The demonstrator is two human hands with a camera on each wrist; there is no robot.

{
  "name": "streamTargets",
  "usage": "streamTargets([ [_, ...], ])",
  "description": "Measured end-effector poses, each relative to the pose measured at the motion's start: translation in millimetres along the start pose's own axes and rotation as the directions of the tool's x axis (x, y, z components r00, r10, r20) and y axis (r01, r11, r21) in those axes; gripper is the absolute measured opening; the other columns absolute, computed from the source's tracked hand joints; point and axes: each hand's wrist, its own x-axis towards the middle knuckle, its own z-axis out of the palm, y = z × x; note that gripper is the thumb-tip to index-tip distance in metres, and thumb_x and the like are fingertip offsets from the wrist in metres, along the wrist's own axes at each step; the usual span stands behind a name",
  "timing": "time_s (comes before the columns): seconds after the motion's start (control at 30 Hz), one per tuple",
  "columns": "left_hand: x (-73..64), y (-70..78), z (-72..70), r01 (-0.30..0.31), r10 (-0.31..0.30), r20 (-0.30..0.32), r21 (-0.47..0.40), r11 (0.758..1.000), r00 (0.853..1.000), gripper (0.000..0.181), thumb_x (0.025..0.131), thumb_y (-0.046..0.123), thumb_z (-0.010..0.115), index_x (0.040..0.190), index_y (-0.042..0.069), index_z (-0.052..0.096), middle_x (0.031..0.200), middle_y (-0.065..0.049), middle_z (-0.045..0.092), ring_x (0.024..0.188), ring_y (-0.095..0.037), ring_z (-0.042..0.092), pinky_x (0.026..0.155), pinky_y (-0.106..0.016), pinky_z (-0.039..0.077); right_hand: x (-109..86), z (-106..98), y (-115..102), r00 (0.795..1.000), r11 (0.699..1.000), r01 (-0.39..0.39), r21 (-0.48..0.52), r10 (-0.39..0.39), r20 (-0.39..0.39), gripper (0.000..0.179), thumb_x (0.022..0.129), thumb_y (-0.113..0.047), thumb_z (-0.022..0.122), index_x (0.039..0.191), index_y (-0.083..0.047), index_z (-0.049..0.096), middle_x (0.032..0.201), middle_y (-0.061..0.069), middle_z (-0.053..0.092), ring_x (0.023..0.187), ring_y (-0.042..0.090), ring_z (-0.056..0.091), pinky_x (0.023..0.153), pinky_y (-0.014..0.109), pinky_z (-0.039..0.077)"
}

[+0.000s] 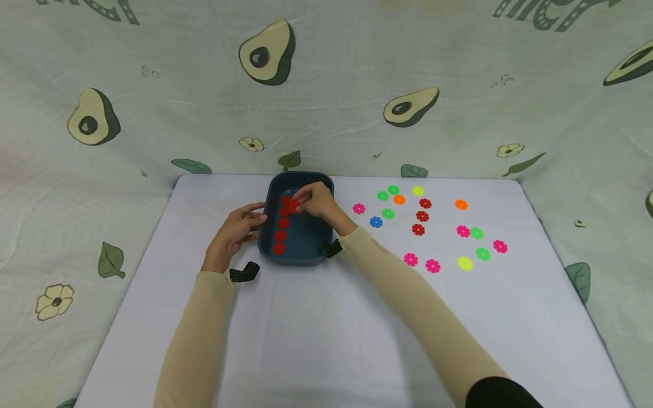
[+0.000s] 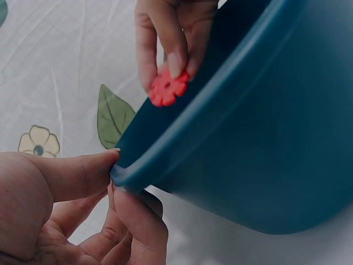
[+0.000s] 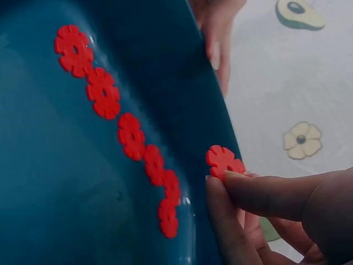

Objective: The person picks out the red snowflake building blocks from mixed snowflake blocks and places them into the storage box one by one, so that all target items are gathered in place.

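A dark blue plastic tub (image 1: 306, 241) stands at the back left of the table. My left hand (image 1: 236, 231) is at its left side, thumb and fingers pinching the rim (image 2: 182, 135). Over the inside of the tub, my right hand (image 1: 320, 203) pinches a red flower-shaped disc (image 3: 220, 159) between thumb and fingertips. The disc's notched edge and small centre hole show in the left wrist view. Several more red notched discs (image 3: 130, 136) lie flat on the tub's floor in an uneven row along its left wall.
Right of the tub, notched discs are scattered on the white table (image 1: 306, 328): pink (image 1: 359, 208), blue (image 1: 376, 221), green (image 1: 388, 213), orange (image 1: 461, 204), yellow (image 1: 465, 263), and darker red ones (image 1: 422, 216) in a column. An avocado-print cloth (image 1: 336, 124) hangs behind the table.
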Motion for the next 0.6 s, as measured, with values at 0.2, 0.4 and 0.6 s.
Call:
streamTargets([
  [0.2, -0.1, 0.1, 0.7, 0.004, -0.004, -0.003, -0.008, 1.000, 1.000, 0.059, 0.108, 0.018, 0.063, 0.164, 0.016, 0.042, 0.119, 0.004, 0.060, 0.092, -0.007, 0.062, 0.074, -0.023, 0.050, 7.4, 9.0, 0.6, 0.998, 0.997, -0.059, -0.041, 0.059, -0.006, 0.024, 0.085, 0.009, 0.083, 0.106, -0.003, 0.082, 0.092, 0.008, 0.073, 0.085, 0.021, 0.067, 0.071, 0.024, 0.050],
  [0.4, 0.4, -1.6, -0.2, 0.002, -0.002, -0.006, -0.012, 1.000, 1.000, 0.059, 0.108, 0.018, 0.063, 0.163, 0.015, 0.042, 0.120, 0.003, 0.060, 0.092, -0.007, 0.063, 0.074, -0.023, 0.050, 15.7, 13.6, 2.1, 0.994, 0.989, -0.109, -0.102, 0.109, -0.010, 0.023, 0.084, 0.006, 0.084, 0.104, -0.005, 0.083, 0.090, 0.006, 0.074, 0.079, 0.015, 0.064, 0.068, 0.022, 0.048],
  [0.6, 0.4, -2.0, -1.0, 0.004, -0.004, 0.002, -0.009, 1.000, 1.000, 0.058, 0.109, 0.019, 0.062, 0.164, 0.017, 0.042, 0.135, -0.004, 0.059, 0.098, -0.009, 0.063, 0.076, -0.022, 0.052, 23.1, 14.4, 7.1, 0.981, 0.980, -0.191, -0.049, 0.192, 0.013, 0.022, 0.091, 0.009, 0.073, 0.108, -0.002, 0.082, 0.099, 0.014, 0.078, 0.073, 0.014, 0.071, 0.069, 0.022, 0.055],
])
